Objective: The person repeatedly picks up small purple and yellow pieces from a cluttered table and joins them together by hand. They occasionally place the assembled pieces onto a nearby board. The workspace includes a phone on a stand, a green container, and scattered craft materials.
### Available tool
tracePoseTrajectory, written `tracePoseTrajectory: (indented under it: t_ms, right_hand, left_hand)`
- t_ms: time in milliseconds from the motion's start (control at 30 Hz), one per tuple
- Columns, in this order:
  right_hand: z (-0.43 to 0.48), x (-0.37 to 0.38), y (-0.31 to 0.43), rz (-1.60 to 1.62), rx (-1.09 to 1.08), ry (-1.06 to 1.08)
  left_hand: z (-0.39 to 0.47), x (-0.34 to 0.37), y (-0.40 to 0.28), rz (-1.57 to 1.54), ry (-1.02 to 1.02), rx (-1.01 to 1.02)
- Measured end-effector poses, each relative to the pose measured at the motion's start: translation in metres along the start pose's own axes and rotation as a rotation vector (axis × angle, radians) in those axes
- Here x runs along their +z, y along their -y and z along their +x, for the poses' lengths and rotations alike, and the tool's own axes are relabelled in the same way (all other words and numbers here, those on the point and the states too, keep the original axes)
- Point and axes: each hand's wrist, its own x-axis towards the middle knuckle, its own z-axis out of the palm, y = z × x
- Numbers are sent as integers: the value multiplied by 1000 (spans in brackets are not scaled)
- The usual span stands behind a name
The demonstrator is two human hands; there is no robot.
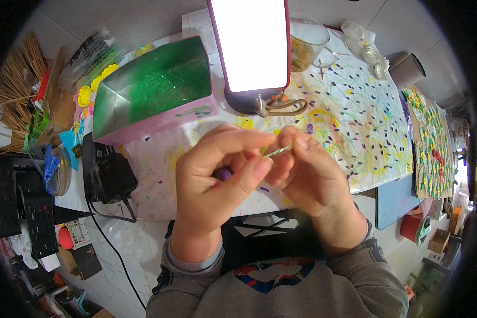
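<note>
Between my fingertips is a thin, green-and-white twisted strand (279, 151). My left hand (218, 171) pinches its left end between thumb and forefinger, and a small purple ball (223, 173) shows inside the curl of that hand. The strand's right end meets the thumb and fingers of my right hand (310, 171). Both hands are raised over the near part of a table with a paint-stained white cover (155, 198). Many small dark purple pieces (344, 109) and thin green strands lie on the cover to the right.
A pink box with green strands inside (155, 135) stands at the back left, beside a bright lit panel (254, 43). Behind the panel's right side is a glass mug (308, 43). A black device (111, 175) with a cable sits left; a board of small colourful pieces (431, 147) is far right.
</note>
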Motion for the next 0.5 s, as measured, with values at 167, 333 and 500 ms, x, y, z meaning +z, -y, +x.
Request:
tracePoseTrajectory:
  t_ms: [167, 333, 500]
  right_hand:
    - [0, 5, -13, 53, 158, 31]
    - [-1, 4, -16, 71, 207, 5]
    - [1, 0, -17, -9, 136, 7]
  left_hand:
    - [-2, -1, 1, 40, 127, 67]
    - [-2, -3, -4, 130, 158, 7]
    - [-2, 0, -3, -5, 118, -16]
